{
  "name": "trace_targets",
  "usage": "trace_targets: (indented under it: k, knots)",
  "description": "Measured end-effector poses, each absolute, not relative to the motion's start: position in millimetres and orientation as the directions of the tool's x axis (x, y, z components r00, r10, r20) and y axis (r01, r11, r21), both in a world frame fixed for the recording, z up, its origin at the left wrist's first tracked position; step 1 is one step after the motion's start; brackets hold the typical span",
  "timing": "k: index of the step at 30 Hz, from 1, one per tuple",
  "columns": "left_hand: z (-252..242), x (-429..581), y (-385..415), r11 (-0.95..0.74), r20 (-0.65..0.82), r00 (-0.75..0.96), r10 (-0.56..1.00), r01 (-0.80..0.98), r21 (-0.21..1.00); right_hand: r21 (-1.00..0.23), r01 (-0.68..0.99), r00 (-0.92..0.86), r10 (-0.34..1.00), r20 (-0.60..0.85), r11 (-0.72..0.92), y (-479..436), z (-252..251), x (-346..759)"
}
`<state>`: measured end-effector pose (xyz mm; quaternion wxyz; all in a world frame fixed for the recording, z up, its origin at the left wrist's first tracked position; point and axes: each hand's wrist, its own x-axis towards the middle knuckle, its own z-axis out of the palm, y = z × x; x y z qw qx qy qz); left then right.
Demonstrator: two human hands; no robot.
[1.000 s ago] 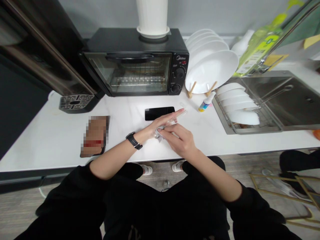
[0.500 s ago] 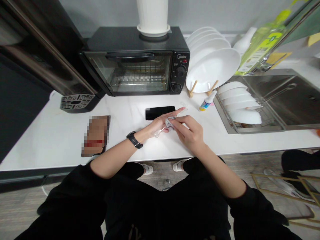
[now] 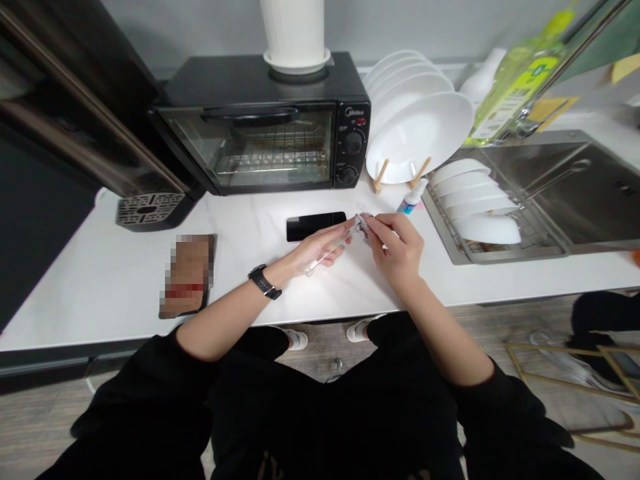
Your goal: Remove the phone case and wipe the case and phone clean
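My left hand (image 3: 320,248), below a black watch, holds a clear phone case (image 3: 320,259) edge-on over the counter. My right hand (image 3: 400,248) pinches a small crumpled grey cloth (image 3: 361,230) and presses it against the far end of the case. Fingers partly hide both the cloth and the case. Just behind my left hand, a black phone (image 3: 315,226) lies flat on the white counter. A small spray bottle (image 3: 412,197) with a blue label stands beyond my right hand, its lower part covered by that hand.
A black toaster oven (image 3: 260,143) with a white pot (image 3: 294,33) on top stands at the back. White plates (image 3: 419,137) fill a wooden rack beside it. The sink (image 3: 545,193) at right holds several bowls (image 3: 487,230). A blurred-out flat object (image 3: 186,277) lies at left.
My right hand and the cloth have slid rightward along the case to its far end. The case appears more edge-on, and the camera view has shifted slightly.
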<state>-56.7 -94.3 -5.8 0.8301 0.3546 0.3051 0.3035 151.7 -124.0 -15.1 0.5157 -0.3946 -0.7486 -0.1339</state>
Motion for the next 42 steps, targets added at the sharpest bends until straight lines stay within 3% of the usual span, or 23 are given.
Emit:
trace_targets:
  k: [6, 10, 13, 17, 22, 25, 31, 42]
  knots:
    - [-17, -60, -91, 0.507, -0.229, 0.661, 0.714, -0.263, 0.821, -0.162, 0.67, -0.244, 0.422, 0.873, 0.724, -136, -12, 133]
    - [-10, -60, -96, 0.287, -0.053, 0.606, 0.794, -0.298, 0.91, -0.088, 0.592, -0.333, 0.342, 0.878, 0.801, -157, -10, 107]
    - [3, -58, -102, 0.206, -0.063, 0.565, 0.823, -0.193, 0.959, -0.044, 0.529, -0.406, 0.298, 0.864, 0.848, -168, -11, 91]
    - [10, -58, -105, 0.222, -0.119, 0.551, 0.826, -0.124, 0.967, -0.037, 0.508, -0.426, 0.289, 0.857, 0.86, -171, -8, 85]
    - [-1, -62, -101, 0.22, -0.061, 0.578, 0.814, -0.209, 0.953, 0.008, 0.519, -0.442, 0.261, 0.858, 0.855, -162, -5, 94]
    - [-9, -63, -97, 0.276, -0.049, 0.603, 0.796, -0.29, 0.916, -0.029, 0.571, -0.382, 0.297, 0.875, 0.82, -153, -6, 106]
    - [-14, -61, -93, 0.52, -0.24, 0.654, 0.717, -0.272, 0.81, -0.122, 0.69, -0.266, 0.407, 0.874, 0.713, -129, -8, 142]
    - [-9, -60, -93, 0.559, -0.261, 0.67, 0.695, -0.275, 0.782, -0.159, 0.7, -0.205, 0.409, 0.889, 0.696, -119, -7, 151]
